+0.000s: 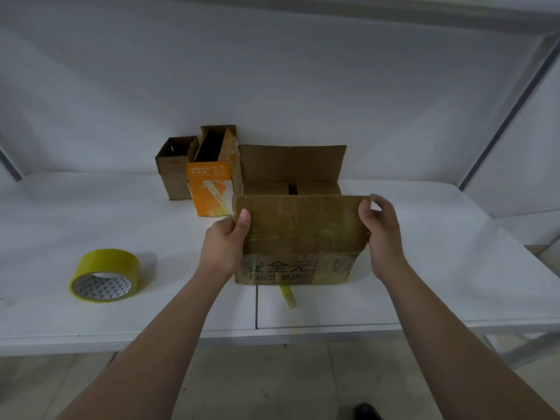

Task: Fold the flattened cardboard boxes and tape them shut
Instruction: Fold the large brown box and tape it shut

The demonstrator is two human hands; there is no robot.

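Note:
A brown cardboard box (300, 228) with black printed characters stands on the white table (424, 268). Its near top flap is raised and its far flap (292, 163) stands upright; the two side flaps lie folded in. My left hand (227, 237) grips the near flap's left edge, thumb on the front. My right hand (378, 228) pinches the flap's upper right corner. A strip of yellow tape (288, 295) sticks out from under the box's front. The yellow tape roll (106, 275) lies on the table to the left, apart from both hands.
Behind the box on the left stand an open orange carton (209, 184) and a small open brown box (174, 168). A white wall backs the table. A seam (256, 307) splits the tabletop. Metal frame bars (500, 116) run at the right.

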